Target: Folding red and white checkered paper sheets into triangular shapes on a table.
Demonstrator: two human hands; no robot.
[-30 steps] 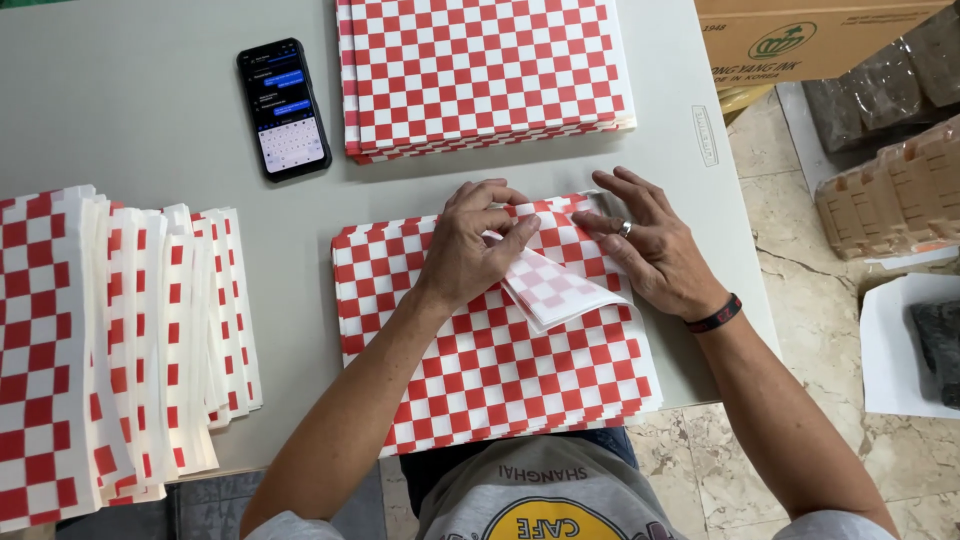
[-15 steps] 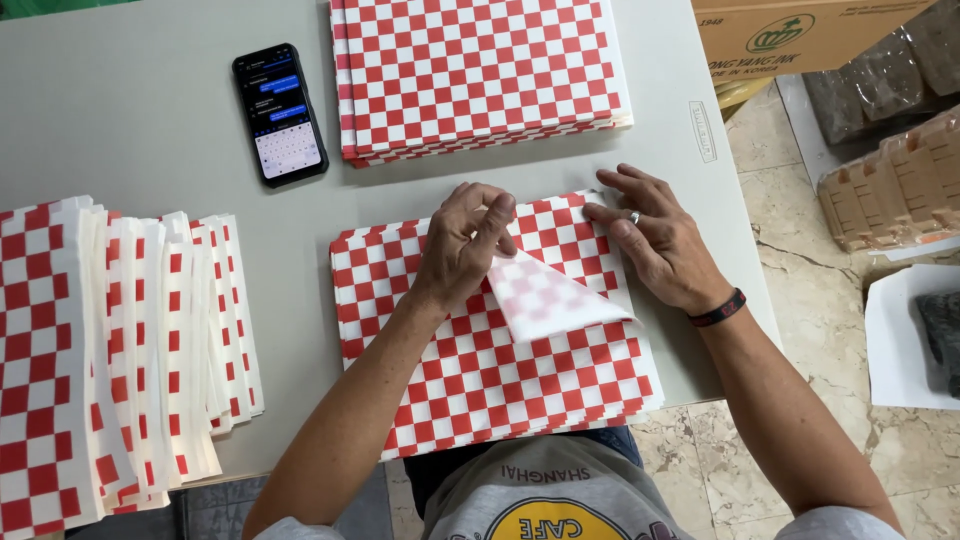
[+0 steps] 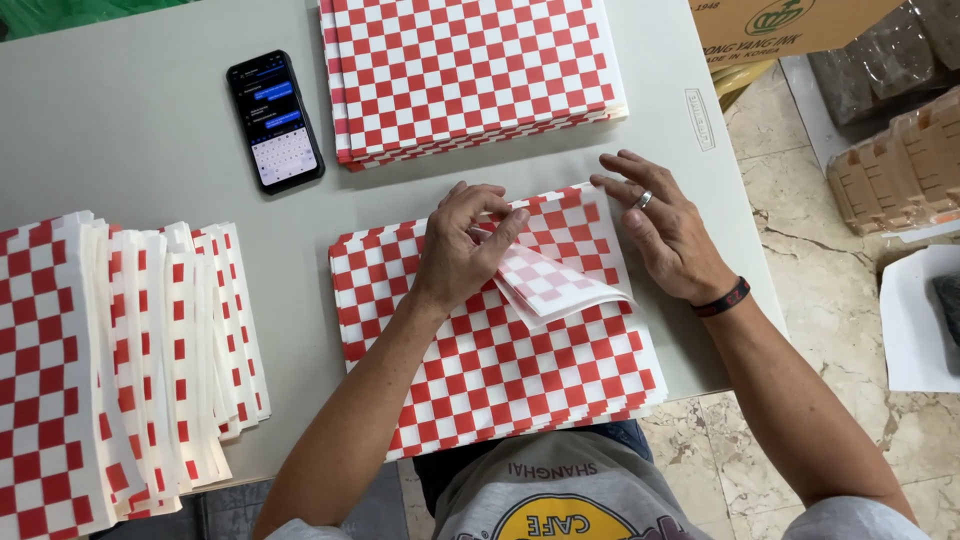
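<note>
A stack of red-and-white checkered paper sheets (image 3: 500, 360) lies on the grey table right in front of me. My left hand (image 3: 462, 245) pinches the far right corner of the top sheet and has it folded back toward me, its pale underside (image 3: 555, 285) showing. My right hand (image 3: 665, 235) rests flat on the stack's far right edge, fingers spread, wearing a ring and a dark wristband.
A second checkered stack (image 3: 465, 70) lies at the far side. A fanned pile of folded checkered sheets (image 3: 110, 360) covers the table's left. A lit phone (image 3: 275, 120) lies far left of centre. Cardboard box (image 3: 790, 25) and trays (image 3: 900, 160) sit on the floor to the right.
My left hand has lifted the sheet's corner further and pulled it toward me, so the fold is larger. My right hand slid right, off the folded corner to the stack's edge.
</note>
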